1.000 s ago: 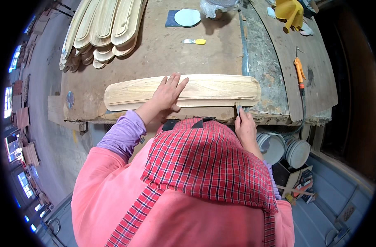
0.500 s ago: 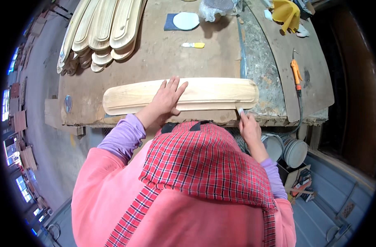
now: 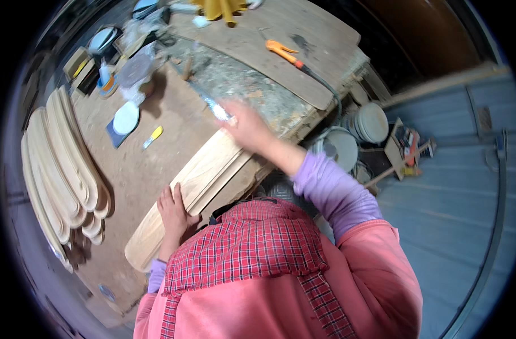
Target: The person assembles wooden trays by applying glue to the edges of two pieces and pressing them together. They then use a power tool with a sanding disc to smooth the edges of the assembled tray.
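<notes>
A long pale wooden board (image 3: 200,168) with rounded ends and a stepped edge lies at the table's front, slanting across the view. Resting on its left part is my left hand (image 3: 174,212), fingers spread on the wood and thumb by the near edge. My right hand (image 3: 247,125) is closed at the board's far right end. A small shiny flat-bladed tool (image 3: 218,110) juts from its fingers; motion blur hides its exact kind. Away from both hands, a small yellow-and-white spatula-like tool (image 3: 153,137) lies on the table.
Several similar boards (image 3: 66,169) are stacked at left. A pale round pad (image 3: 125,117) lies near a plastic-wrapped container (image 3: 136,72). An orange air blow gun (image 3: 283,52) with a hose rests at the far right. Buckets (image 3: 371,122) stand beyond the table's right edge.
The view has swung to the right, so the table appears slanted. My right hand has moved from the board's near edge to its right end. My left hand stays on the board.
</notes>
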The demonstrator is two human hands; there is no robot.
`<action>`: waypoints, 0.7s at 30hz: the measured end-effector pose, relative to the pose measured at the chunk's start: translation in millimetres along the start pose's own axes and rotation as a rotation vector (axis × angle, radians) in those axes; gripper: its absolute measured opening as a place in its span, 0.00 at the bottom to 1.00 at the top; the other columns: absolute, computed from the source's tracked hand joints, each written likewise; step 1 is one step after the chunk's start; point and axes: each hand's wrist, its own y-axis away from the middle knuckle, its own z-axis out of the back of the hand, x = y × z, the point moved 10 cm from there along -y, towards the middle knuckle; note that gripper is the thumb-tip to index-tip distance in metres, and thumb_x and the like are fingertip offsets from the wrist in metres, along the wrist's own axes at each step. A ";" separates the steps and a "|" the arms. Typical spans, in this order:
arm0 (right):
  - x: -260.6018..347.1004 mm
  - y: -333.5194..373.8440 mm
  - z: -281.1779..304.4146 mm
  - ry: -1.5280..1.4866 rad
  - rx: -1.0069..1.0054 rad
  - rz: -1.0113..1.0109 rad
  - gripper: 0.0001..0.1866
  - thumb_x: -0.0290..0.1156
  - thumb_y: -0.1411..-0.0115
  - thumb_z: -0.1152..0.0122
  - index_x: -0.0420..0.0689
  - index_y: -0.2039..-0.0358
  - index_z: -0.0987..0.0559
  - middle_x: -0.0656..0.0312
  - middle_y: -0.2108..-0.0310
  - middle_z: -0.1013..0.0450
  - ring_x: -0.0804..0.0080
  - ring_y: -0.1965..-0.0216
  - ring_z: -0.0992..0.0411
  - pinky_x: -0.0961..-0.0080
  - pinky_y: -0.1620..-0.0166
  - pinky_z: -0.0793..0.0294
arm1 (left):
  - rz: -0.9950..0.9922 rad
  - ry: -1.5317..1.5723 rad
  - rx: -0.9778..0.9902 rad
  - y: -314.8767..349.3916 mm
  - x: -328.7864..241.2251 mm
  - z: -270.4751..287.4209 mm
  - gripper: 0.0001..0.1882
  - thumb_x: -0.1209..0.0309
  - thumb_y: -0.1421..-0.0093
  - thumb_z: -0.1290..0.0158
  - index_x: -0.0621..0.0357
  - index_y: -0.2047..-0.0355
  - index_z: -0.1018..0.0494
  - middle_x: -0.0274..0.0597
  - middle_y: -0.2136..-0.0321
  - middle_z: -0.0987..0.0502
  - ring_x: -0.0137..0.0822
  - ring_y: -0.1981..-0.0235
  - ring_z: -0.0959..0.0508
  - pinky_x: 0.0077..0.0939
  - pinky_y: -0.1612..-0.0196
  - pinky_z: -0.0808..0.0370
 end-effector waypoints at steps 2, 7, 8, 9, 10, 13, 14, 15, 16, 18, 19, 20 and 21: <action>-23.1 72.2 -14.4 -0.075 0.246 -0.277 0.16 0.41 0.41 0.48 0.45 0.58 0.22 0.49 0.69 0.26 0.48 0.65 0.27 0.59 0.61 0.28 | -0.008 -0.008 -0.007 1.1 -2.8 0.2 0.58 0.57 0.73 0.33 0.59 0.40 0.45 0.63 0.45 0.41 0.59 0.45 0.39 0.53 0.42 0.44; -137.5 274.6 38.9 0.228 0.251 -0.764 0.16 0.42 0.40 0.50 0.43 0.71 0.22 0.47 0.70 0.26 0.45 0.65 0.28 0.55 0.63 0.29 | 0.006 -0.027 0.001 1.5 -4.8 -2.4 0.59 0.54 0.72 0.33 0.60 0.39 0.46 0.65 0.44 0.43 0.60 0.43 0.41 0.53 0.41 0.45; -157.9 318.9 55.6 0.334 0.216 -0.839 0.17 0.45 0.40 0.50 0.44 0.70 0.22 0.46 0.71 0.26 0.45 0.65 0.28 0.54 0.63 0.29 | 0.026 -0.030 0.029 1.3 -3.7 -4.5 0.59 0.53 0.71 0.33 0.61 0.39 0.47 0.65 0.43 0.43 0.60 0.43 0.41 0.52 0.41 0.45; -184.5 361.5 62.9 0.385 0.287 -0.901 0.18 0.46 0.40 0.50 0.44 0.70 0.21 0.46 0.71 0.26 0.45 0.65 0.27 0.54 0.62 0.29 | 0.051 -0.035 0.060 2.7 -1.9 -6.0 0.58 0.53 0.70 0.33 0.61 0.39 0.47 0.65 0.43 0.43 0.60 0.42 0.41 0.52 0.41 0.45; -206.5 403.3 73.1 0.429 0.360 -0.965 0.19 0.47 0.40 0.50 0.43 0.70 0.21 0.46 0.70 0.25 0.45 0.65 0.27 0.54 0.62 0.29 | 0.056 -0.054 0.097 3.3 3.0 -14.6 0.57 0.52 0.66 0.33 0.62 0.38 0.48 0.66 0.43 0.44 0.61 0.41 0.43 0.52 0.40 0.46; -227.3 474.3 97.4 0.401 0.400 -0.885 0.23 0.50 0.41 0.48 0.41 0.77 0.21 0.50 0.81 0.28 0.50 0.75 0.28 0.56 0.68 0.31 | 0.043 -0.049 0.086 2.7 9.6 -21.6 0.56 0.53 0.63 0.33 0.61 0.37 0.49 0.65 0.41 0.45 0.61 0.40 0.44 0.53 0.40 0.47; -245.5 501.6 110.0 0.371 0.441 -1.062 0.22 0.49 0.41 0.48 0.41 0.76 0.21 0.51 0.81 0.28 0.51 0.76 0.28 0.56 0.68 0.31 | 0.083 -0.011 0.099 -0.3 9.3 -24.9 0.56 0.54 0.61 0.33 0.60 0.36 0.50 0.64 0.39 0.47 0.62 0.39 0.45 0.54 0.39 0.48; -258.9 522.7 111.8 0.332 0.475 -1.099 0.22 0.49 0.41 0.48 0.41 0.76 0.21 0.51 0.81 0.28 0.51 0.75 0.28 0.56 0.68 0.31 | 0.059 -0.056 0.054 -3.5 0.5 -24.1 0.55 0.54 0.61 0.33 0.59 0.36 0.50 0.64 0.39 0.48 0.61 0.39 0.46 0.54 0.39 0.48; -274.1 542.6 114.0 0.295 0.509 -1.138 0.22 0.49 0.41 0.48 0.41 0.75 0.21 0.51 0.80 0.28 0.51 0.74 0.28 0.56 0.68 0.31 | 0.031 -0.096 0.011 -9.2 -12.8 -24.4 0.54 0.55 0.60 0.34 0.59 0.36 0.50 0.64 0.38 0.49 0.61 0.38 0.46 0.54 0.39 0.49; -302.9 557.8 115.7 0.300 0.494 -1.083 0.20 0.47 0.41 0.48 0.42 0.74 0.21 0.50 0.78 0.27 0.51 0.72 0.27 0.56 0.67 0.31 | 0.017 -0.088 -0.038 -27.0 -57.4 -19.8 0.51 0.57 0.57 0.34 0.58 0.36 0.48 0.63 0.37 0.51 0.61 0.37 0.47 0.53 0.38 0.49; -315.2 555.3 121.7 0.338 0.444 -0.991 0.19 0.46 0.40 0.48 0.42 0.73 0.21 0.50 0.77 0.27 0.51 0.71 0.27 0.57 0.67 0.30 | 0.030 -0.047 -0.043 -39.5 -87.2 -15.8 0.49 0.59 0.56 0.35 0.58 0.37 0.48 0.63 0.36 0.52 0.60 0.37 0.48 0.52 0.38 0.49; -324.9 543.5 130.4 0.378 0.401 -0.886 0.18 0.45 0.40 0.49 0.43 0.72 0.21 0.49 0.76 0.27 0.50 0.69 0.27 0.57 0.67 0.30 | -0.004 -0.032 -0.063 -47.0 -112.7 -22.1 0.49 0.59 0.56 0.35 0.57 0.37 0.47 0.64 0.37 0.52 0.61 0.37 0.47 0.51 0.38 0.48; -338.1 540.1 139.9 0.321 0.314 -0.898 0.16 0.42 0.40 0.49 0.43 0.72 0.21 0.49 0.75 0.27 0.50 0.68 0.27 0.57 0.66 0.30 | -0.040 -0.017 -0.081 -55.4 -138.2 -28.5 0.49 0.59 0.56 0.35 0.57 0.37 0.47 0.64 0.37 0.51 0.61 0.37 0.47 0.50 0.38 0.47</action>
